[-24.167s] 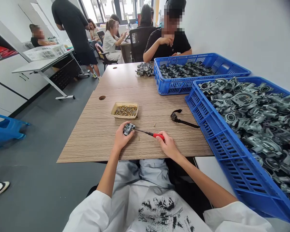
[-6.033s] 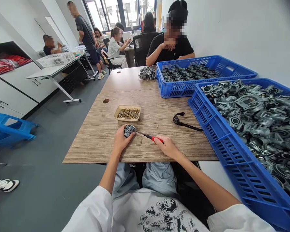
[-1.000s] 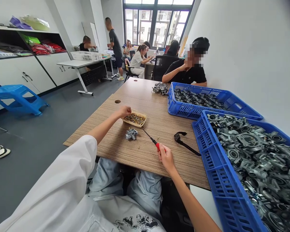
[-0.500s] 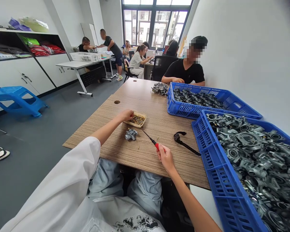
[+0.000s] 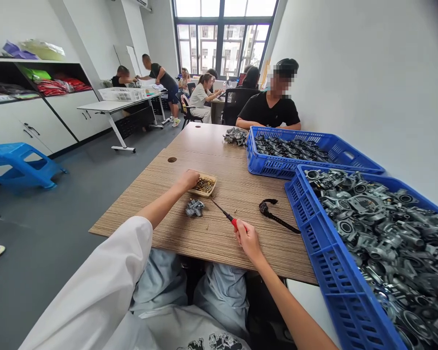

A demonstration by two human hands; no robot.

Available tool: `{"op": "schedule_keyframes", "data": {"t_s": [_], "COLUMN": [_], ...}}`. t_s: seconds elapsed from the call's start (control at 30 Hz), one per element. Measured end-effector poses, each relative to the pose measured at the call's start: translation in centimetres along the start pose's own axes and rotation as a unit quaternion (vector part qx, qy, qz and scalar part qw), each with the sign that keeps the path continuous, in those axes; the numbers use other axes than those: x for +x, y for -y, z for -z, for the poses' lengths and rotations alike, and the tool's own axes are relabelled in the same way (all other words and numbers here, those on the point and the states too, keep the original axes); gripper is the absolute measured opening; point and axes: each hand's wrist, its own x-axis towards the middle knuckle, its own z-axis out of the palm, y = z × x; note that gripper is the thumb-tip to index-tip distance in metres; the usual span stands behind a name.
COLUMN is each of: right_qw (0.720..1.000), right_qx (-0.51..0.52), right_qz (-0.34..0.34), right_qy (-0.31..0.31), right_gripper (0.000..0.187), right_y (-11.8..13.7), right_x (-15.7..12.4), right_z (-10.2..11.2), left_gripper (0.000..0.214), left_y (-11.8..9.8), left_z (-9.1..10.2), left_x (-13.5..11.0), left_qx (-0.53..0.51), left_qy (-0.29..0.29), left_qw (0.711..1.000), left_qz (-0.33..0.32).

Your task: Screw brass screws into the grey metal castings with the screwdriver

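My right hand (image 5: 247, 238) is wrapped round the red handle of a screwdriver (image 5: 224, 213), whose dark shaft points up and left toward a small tray. My left hand (image 5: 191, 179) is at the left end of that shallow cream tray (image 5: 214, 186), fingers curled down over small brass and dark metal pieces (image 5: 205, 184). Its fingertips are hidden, so what they pinch cannot be made out. Just in front of the tray lies a grey metal carburetor body (image 5: 194, 208). Two small brass pieces lie loose on the table, one of them (image 5: 207, 226) nearer to me.
A black wristwatch (image 5: 264, 209) lies on the wood-grain table (image 5: 190, 240). To the right, a blue crate (image 5: 316, 253) is heaped with metal castings; another blue crate (image 5: 266, 168) stands behind it. More castings (image 5: 235, 135) lie near a person in black (image 5: 266, 113) across the table.
The view has shifted slightly, so the scene sits a little lower and further left. My left hand stays at the tray and my right hand keeps hold of the screwdriver.
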Motion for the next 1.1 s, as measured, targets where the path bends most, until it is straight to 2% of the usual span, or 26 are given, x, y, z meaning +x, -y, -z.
{"op": "schedule_keyframes", "data": {"t_s": [0.17, 0.3, 0.33, 0.4, 0.47, 0.53, 0.6, 0.7, 0.8, 0.93, 1.1], "right_qw": [0.992, 0.959, 0.949, 0.932, 0.925, 0.920, 0.916, 0.924, 0.942, 0.950, 0.951], "right_qx": [0.120, 0.277, 0.307, 0.347, 0.360, 0.369, 0.379, 0.363, 0.326, 0.309, 0.304], "right_qz": [-0.037, -0.057, -0.065, -0.079, -0.084, -0.087, -0.093, -0.098, -0.072, -0.037, -0.032], "right_qy": [0.020, 0.025, 0.034, 0.063, 0.091, 0.103, 0.096, 0.066, 0.023, -0.029, -0.034], "right_gripper": [0.058, 0.051, 0.049, 0.041, 0.033, 0.029, 0.028, 0.033, 0.046, 0.050, 0.050], "right_y": [0.0, 0.2, 0.3, 0.5, 0.6, 0.6, 0.4, -0.2, -0.8, -1.1, -1.0], "right_x": [0.6, 1.3, 1.4, 1.4, 1.3, 1.2, 1.3, 1.7, 2.2, 2.4, 2.4], "right_z": [0.0, 0.5, 0.8, 1.2, 1.4, 1.5, 1.2, 0.6, 0.0, -0.2, -0.1], "left_gripper": [0.018, 0.020, 0.019, 0.016, 0.013, 0.013, 0.013, 0.009, 0.004, 0.003, 0.006], "left_y": [-0.1, -1.6, -2.5, -4.9, -7.6, -10.3, -12.5, -14.7, -15.4, -15.5, -15.4], "left_z": [1.7, 3.1, 3.3, 3.2, 2.5, 1.4, 0.0, -1.8, -2.8, -2.9, -2.8], "left_x": [-1.1, -3.6, -4.5, -6.8, -9.2, -11.2, -12.4, -12.7, -12.2, -11.8, -11.8], "left_qx": [0.013, 0.023, 0.019, -0.056, -0.112, -0.143, -0.159, -0.162, -0.154, -0.133, -0.149], "left_qy": [-0.023, -0.049, -0.059, -0.094, -0.095, -0.090, -0.083, -0.076, -0.074, -0.068, -0.053], "left_qw": [0.999, 0.996, 0.993, 0.980, 0.966, 0.955, 0.953, 0.954, 0.956, 0.956, 0.953], "left_qz": [-0.021, -0.077, -0.099, -0.164, -0.214, -0.243, -0.244, -0.241, -0.240, -0.252, -0.257]}}
